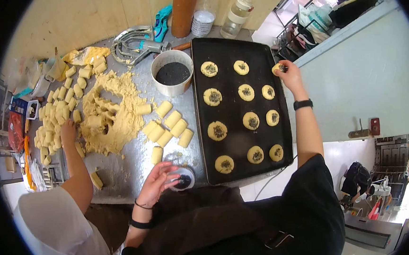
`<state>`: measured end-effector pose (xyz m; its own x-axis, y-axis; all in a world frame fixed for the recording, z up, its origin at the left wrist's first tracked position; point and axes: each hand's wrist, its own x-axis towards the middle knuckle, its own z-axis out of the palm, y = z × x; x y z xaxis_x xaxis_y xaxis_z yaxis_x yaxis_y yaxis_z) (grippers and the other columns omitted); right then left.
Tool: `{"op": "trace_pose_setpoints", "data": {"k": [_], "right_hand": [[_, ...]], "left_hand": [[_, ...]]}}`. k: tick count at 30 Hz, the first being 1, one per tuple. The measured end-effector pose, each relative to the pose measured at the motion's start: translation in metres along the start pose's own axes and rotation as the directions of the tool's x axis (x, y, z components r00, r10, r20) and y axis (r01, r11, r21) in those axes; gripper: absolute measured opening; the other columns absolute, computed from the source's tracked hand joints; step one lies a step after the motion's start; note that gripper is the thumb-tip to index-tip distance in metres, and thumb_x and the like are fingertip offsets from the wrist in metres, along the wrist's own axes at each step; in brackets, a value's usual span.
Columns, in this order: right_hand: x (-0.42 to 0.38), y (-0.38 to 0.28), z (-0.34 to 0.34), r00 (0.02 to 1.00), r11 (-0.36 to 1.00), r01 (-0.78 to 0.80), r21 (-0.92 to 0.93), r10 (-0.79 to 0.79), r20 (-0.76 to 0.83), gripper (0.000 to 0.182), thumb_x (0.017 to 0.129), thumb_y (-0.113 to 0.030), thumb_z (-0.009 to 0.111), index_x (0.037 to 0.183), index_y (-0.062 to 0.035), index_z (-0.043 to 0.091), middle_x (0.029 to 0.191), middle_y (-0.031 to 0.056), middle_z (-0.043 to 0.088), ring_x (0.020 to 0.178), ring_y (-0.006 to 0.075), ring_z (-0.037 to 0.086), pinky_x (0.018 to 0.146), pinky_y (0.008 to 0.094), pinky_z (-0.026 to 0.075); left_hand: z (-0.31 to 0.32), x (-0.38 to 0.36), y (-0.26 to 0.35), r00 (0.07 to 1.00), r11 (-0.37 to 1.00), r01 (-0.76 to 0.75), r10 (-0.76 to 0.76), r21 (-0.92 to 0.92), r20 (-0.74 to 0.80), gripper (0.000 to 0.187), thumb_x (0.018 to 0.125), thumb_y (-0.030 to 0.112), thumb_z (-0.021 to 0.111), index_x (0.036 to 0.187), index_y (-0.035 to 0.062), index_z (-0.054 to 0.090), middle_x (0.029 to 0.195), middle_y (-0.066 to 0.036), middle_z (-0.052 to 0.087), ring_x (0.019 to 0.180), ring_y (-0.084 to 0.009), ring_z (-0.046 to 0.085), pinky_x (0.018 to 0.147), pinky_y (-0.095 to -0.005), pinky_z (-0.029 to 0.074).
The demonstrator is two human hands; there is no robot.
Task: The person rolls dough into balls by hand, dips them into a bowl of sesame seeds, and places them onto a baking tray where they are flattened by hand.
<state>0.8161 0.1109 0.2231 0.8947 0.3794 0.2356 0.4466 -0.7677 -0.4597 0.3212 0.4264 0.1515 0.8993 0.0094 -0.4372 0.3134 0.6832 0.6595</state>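
My right hand is closed on a round dough cookie with dark seeds on top, at the top right edge of the black baking tray. Rows of flattened, seed-topped cookies lie on that tray. Near the table's front edge, my left hand is open, its fingers apart and partly over a small clear cup of black seeds. Just beyond it lie several short dough cylinders. A round tin with more black seeds stands left of the tray.
At left, a co-worker's hand reaches among many dough pieces beside a crumbly dough mound. A metal mixer beater, a brown cylinder, stacked foil cups and a glass jar line the back.
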Motion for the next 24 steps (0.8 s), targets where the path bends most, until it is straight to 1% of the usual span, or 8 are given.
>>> {"op": "trace_pose_setpoints", "data": {"k": [5, 9, 13, 15, 16, 17, 20, 24], "right_hand": [[0.045, 0.075, 0.078, 0.999, 0.999, -0.044, -0.006, 0.044, 0.006, 0.038, 0.071, -0.018, 0.077, 0.103, -0.0004, 0.067, 0.101, 0.0204, 0.067, 0.098, 0.0352, 0.064, 0.088, 0.0394, 0.049], [0.053, 0.089, 0.106, 0.998, 0.994, -0.028, -0.11, 0.033, 0.044, 0.039, 0.071, -0.017, 0.077, 0.104, -0.0014, 0.065, 0.1, 0.0201, 0.066, 0.097, 0.0355, 0.063, 0.086, 0.0412, 0.049], [0.065, 0.101, 0.109, 0.976, 0.99, -0.046, -0.134, 0.073, 0.207, 0.046, 0.07, -0.018, 0.079, 0.109, -0.0018, 0.061, 0.1, 0.0201, 0.065, 0.096, 0.0368, 0.061, 0.085, 0.0422, 0.049], [0.077, 0.106, 0.109, 0.982, 0.989, 0.039, -0.141, -0.012, 0.187, 0.055, 0.075, -0.028, 0.077, 0.119, -0.0022, 0.057, 0.115, 0.0215, 0.059, 0.109, 0.0382, 0.055, 0.094, 0.0423, 0.044], [0.082, 0.107, 0.114, 0.99, 0.993, 0.064, -0.097, -0.051, 0.132, 0.057, 0.077, -0.031, 0.075, 0.123, -0.0023, 0.055, 0.119, 0.0219, 0.057, 0.113, 0.0386, 0.053, 0.098, 0.0424, 0.042], [0.089, 0.107, 0.121, 0.993, 0.995, 0.091, -0.051, -0.087, 0.074, 0.059, 0.08, -0.034, 0.073, 0.127, -0.0025, 0.053, 0.124, 0.0223, 0.055, 0.117, 0.0389, 0.05, 0.101, 0.0424, 0.04], [0.106, 0.123, 0.146, 0.984, 0.992, 0.12, 0.04, -0.124, 0.129, 0.062, 0.089, -0.044, 0.061, 0.136, -0.0051, 0.047, 0.137, 0.023, 0.046, 0.127, 0.0395, 0.042, 0.109, 0.0434, 0.033], [0.095, 0.104, 0.156, 0.978, 0.957, 0.165, -0.238, -0.126, 0.168, 0.064, 0.092, -0.051, 0.051, 0.14, -0.0102, 0.045, 0.145, 0.0234, 0.039, 0.135, 0.0388, 0.036, 0.112, 0.0443, 0.029]], "left_hand": [[-0.008, 0.008, 0.001, 0.997, 1.0, 0.018, -0.019, -0.012, -0.08, 0.035, 0.099, 0.018, 0.051, 0.132, 0.007, 0.044, 0.128, -0.016, 0.053, 0.112, -0.0261, 0.06, 0.094, -0.0405, 0.053], [-0.013, 0.013, 0.002, 0.988, 0.999, 0.02, -0.025, -0.036, -0.152, 0.032, 0.099, 0.014, 0.05, 0.129, 0.007, 0.045, 0.124, -0.015, 0.055, 0.111, -0.0251, 0.061, 0.094, -0.0393, 0.052], [-0.01, 0.019, -0.003, 0.975, 0.997, 0.045, -0.059, -0.069, -0.215, 0.028, 0.098, 0.009, 0.047, 0.126, 0.0059, 0.047, 0.12, -0.014, 0.058, 0.11, -0.0248, 0.061, 0.095, -0.0377, 0.051], [-0.008, 0.023, -0.006, 0.972, 0.997, 0.035, -0.049, -0.066, -0.23, 0.028, 0.098, 0.009, 0.047, 0.125, 0.0056, 0.047, 0.119, -0.014, 0.058, 0.11, -0.0247, 0.061, 0.096, -0.0376, 0.05], [-0.007, 0.024, -0.006, 0.974, 0.999, 0.037, -0.043, -0.031, -0.222, 0.029, 0.099, 0.02, 0.052, 0.125, 0.0068, 0.048, 0.116, -0.011, 0.06, 0.109, -0.0232, 0.061, 0.096, -0.0391, 0.05], [-0.006, 0.025, -0.006, 0.974, 0.999, 0.043, -0.049, -0.032, -0.22, 0.03, 0.099, 0.021, 0.052, 0.125, 0.0065, 0.048, 0.116, -0.011, 0.06, 0.109, -0.0233, 0.061, 0.096, -0.0393, 0.05], [-0.003, 0.028, -0.005, 0.972, 0.997, 0.065, -0.07, -0.031, -0.224, 0.032, 0.099, 0.024, 0.053, 0.124, 0.0059, 0.048, 0.117, -0.012, 0.06, 0.109, -0.0239, 0.061, 0.097, -0.0399, 0.049], [0.0, 0.03, 0.002, 0.97, 0.997, 0.082, -0.081, -0.004, -0.228, 0.035, 0.098, 0.028, 0.053, 0.125, 0.0055, 0.048, 0.117, -0.012, 0.06, 0.109, -0.0248, 0.06, 0.097, -0.0407, 0.048]]}}
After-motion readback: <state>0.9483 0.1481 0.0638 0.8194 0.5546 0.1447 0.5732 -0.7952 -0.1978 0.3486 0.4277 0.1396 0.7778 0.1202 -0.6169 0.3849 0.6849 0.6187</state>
